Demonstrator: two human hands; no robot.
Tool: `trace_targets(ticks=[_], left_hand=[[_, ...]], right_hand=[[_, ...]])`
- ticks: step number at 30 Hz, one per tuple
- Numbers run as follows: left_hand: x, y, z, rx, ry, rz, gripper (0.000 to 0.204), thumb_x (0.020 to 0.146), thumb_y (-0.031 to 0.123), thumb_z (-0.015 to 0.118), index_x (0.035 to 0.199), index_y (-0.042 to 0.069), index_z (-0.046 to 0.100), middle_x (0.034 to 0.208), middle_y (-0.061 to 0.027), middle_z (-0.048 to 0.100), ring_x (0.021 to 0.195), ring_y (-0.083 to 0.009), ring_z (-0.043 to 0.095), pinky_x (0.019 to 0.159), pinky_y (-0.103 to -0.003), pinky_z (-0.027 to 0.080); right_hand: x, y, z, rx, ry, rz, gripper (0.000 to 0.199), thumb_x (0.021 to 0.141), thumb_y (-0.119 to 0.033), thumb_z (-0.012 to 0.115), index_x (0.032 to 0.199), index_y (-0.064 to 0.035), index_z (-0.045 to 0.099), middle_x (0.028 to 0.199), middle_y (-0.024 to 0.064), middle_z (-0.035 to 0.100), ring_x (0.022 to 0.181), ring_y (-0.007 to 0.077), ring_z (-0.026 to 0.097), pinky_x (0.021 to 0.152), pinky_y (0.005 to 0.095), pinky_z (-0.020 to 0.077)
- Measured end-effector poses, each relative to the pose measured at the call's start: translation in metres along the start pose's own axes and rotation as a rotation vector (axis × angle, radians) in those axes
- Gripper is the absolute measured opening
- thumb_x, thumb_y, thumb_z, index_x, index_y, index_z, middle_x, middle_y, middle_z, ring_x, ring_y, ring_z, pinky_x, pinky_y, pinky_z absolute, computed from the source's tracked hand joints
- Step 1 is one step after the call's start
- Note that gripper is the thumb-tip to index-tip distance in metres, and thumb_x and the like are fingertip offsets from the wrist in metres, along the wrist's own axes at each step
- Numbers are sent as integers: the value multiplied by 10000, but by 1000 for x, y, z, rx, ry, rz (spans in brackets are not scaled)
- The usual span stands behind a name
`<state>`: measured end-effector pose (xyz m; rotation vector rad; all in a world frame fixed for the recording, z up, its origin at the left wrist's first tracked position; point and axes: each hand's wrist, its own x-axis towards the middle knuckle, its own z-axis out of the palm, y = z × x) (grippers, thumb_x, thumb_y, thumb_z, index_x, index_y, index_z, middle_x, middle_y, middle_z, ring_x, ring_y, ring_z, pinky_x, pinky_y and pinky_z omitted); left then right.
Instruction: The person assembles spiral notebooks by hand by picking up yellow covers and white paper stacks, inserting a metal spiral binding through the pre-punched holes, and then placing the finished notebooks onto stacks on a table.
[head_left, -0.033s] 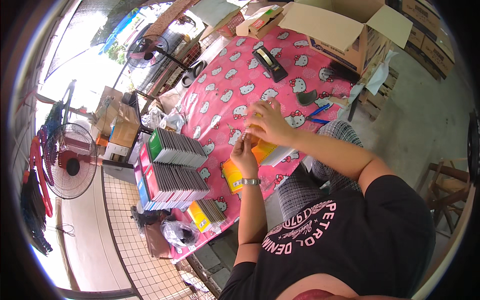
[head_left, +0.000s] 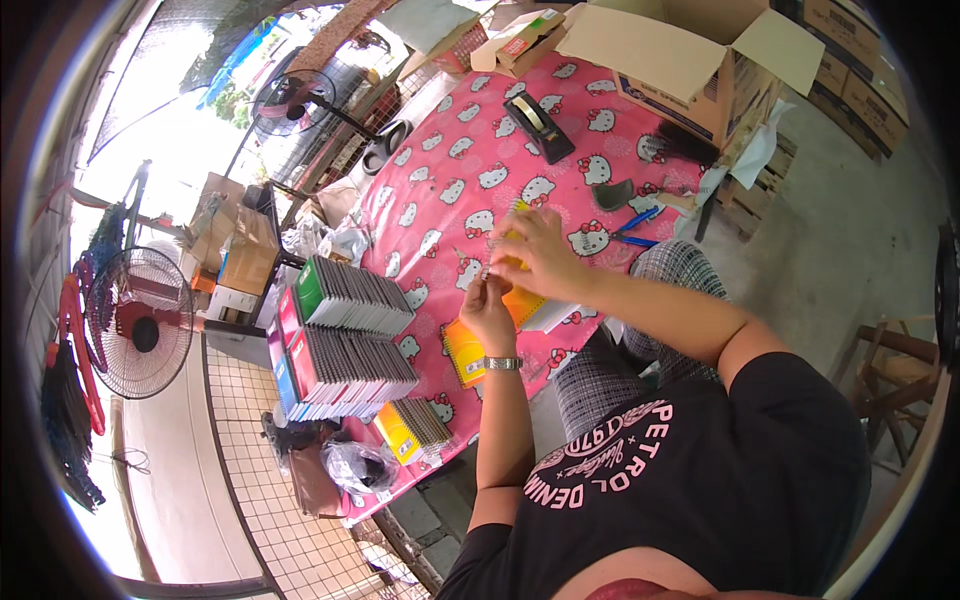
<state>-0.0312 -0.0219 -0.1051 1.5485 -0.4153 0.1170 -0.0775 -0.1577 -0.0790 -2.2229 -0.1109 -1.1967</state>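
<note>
My right hand [head_left: 541,256], fingers curled, is closed over a yellow spiral notebook [head_left: 519,207] whose edge shows above the fingers. My left hand [head_left: 487,308], with a metal watch at the wrist, pinches at the lower end of the same notebook's wire edge. Both hands meet above the pink tablecloth, and the fingers hide most of that notebook. Under and beside them lie more yellow spiral notebooks [head_left: 464,350], reaching from left of my left wrist to below my right hand. White page edges show at the right end.
Stacks of spiral notebooks [head_left: 355,365] stand at the table's left, with a small yellow pile [head_left: 413,430] nearer me. A tape dispenser [head_left: 540,127], a brush [head_left: 684,143] and blue-handled pliers [head_left: 637,228] lie farther off. An open carton [head_left: 675,95] stands at the back right.
My right hand has shifted slightly, and more of the held notebook's yellow edge shows above its fingers. My left hand stays in about the same place.
</note>
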Motion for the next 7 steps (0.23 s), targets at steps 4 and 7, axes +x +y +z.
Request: trace_targets(ticks=[4,7], left_hand=[[-6,-5,-5,341,84,285,187,905,-17,622,1072,-1,706,850,-34,658,693,-104,603,598,-250,508],[-9,13,-2,594,125,423,231,888,-9,647,1105,38,710,868,-60,669,671,-186,606,620,-240,506]], right_hand=[[-12,-19,5,107,20,122,129,755,-261,749,793,-167,670,1127,-29,579,1134,223,481,931,496,288],[-11,-22,8,121,-3,177,165,720,-275,771,796,-164,674,1129,-23,576,1162,219,456,931,487,292]])
